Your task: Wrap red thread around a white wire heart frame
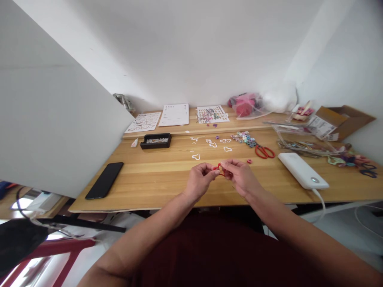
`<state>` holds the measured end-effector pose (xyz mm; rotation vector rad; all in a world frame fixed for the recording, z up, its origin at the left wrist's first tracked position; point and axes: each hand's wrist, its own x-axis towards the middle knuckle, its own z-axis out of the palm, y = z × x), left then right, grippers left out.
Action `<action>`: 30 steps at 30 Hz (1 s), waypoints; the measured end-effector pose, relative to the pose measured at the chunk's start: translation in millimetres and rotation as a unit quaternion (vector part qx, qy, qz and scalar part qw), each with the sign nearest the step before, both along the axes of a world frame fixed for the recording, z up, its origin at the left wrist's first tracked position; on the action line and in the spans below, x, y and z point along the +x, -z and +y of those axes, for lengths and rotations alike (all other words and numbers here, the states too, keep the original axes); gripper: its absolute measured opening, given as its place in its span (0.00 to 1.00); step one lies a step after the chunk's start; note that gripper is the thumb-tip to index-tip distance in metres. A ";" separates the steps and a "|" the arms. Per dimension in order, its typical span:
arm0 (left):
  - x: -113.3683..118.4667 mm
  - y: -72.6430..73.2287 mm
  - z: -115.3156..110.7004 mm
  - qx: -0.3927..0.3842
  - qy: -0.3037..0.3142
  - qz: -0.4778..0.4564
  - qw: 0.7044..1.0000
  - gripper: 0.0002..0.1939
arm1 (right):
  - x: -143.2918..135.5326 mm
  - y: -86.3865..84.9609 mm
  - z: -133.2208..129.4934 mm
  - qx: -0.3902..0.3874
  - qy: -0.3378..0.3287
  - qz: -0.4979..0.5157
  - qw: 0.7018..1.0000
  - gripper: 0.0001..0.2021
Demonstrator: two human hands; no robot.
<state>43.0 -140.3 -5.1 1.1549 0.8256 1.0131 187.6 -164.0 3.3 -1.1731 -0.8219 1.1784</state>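
Note:
Both hands meet near the front edge of the wooden table, pinching a small red loop [222, 173] between them. My left hand [200, 179] closes thumb and fingers on the loop's left side. My right hand [241, 175] pinches its upper right side, partly hiding it. Whether the loop is cord or a flat strip is too small to tell. Just beyond the fingers lie several white outline shapes, one of them a cutout [196, 157] left of the hands. A small red ring-like piece [249, 161] rests beside my right hand, with red-handled scissors [264, 151] farther right.
A black phone [104, 180] lies at left, near a black box [155, 141] of small shiny bits. Coloured round pieces [245, 138] cluster behind the scissors. A white power bank [303, 170] with a cable sits right. Printed sheets [174, 115] and a cardboard box [341, 119] stand behind.

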 end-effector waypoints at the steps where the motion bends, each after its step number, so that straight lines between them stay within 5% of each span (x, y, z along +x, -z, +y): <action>1: -0.4 -0.1 0.5 -0.001 -0.003 -0.001 1.000 0.18 | 1.8 0.6 0.5 -0.009 -0.007 0.002 1.000 0.18; 10: -4.2 -4.2 14.6 0.001 -0.039 -0.009 0.999 0.18 | 15.4 -1.4 -7.5 -0.020 -0.116 -0.139 0.983 0.18; 22: -6.4 -11.2 43.5 0.077 -0.006 0.082 0.994 0.24 | 10.0 5.6 5.7 -0.011 -0.105 -0.152 0.983 0.13; 30: 2.0 -12.5 61.7 0.037 0.010 0.050 0.998 0.20 | 5.2 11.4 19.1 0.072 -0.081 -0.240 0.965 0.10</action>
